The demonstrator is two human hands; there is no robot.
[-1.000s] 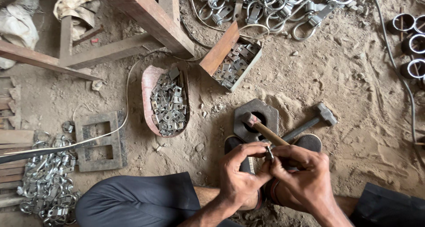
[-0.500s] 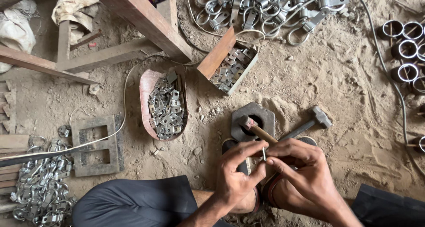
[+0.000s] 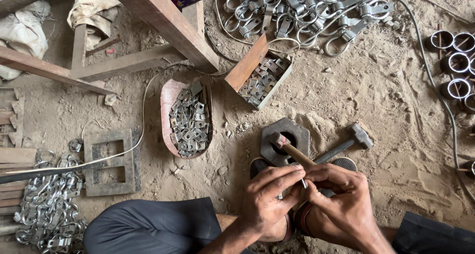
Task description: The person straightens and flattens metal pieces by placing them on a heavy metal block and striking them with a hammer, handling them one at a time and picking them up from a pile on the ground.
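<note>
My left hand (image 3: pixel 267 194) and my right hand (image 3: pixel 336 199) meet over my feet, fingertips pinched together on a small thin metal piece (image 3: pixel 303 182). Just above them a wooden-handled hammer (image 3: pixel 292 150) rests with its head on a dark hexagonal iron block (image 3: pixel 285 137). A second, all-metal hammer (image 3: pixel 346 142) lies to the right on the sand. What else the fingers hide I cannot tell.
A curved dish (image 3: pixel 187 118) and a small box (image 3: pixel 261 76) hold several small metal plates. Piles of metal clamps (image 3: pixel 302 9) lie at the top and bottom left (image 3: pixel 44 209). Metal rings (image 3: pixel 455 61) sit right. A wooden frame (image 3: pixel 163 21), a rectangular iron block (image 3: pixel 109 161) and a cable (image 3: pixel 143 110) are left.
The view has shifted slightly. Both hands stay together, working the small piece; fingers have closed tighter around it.
</note>
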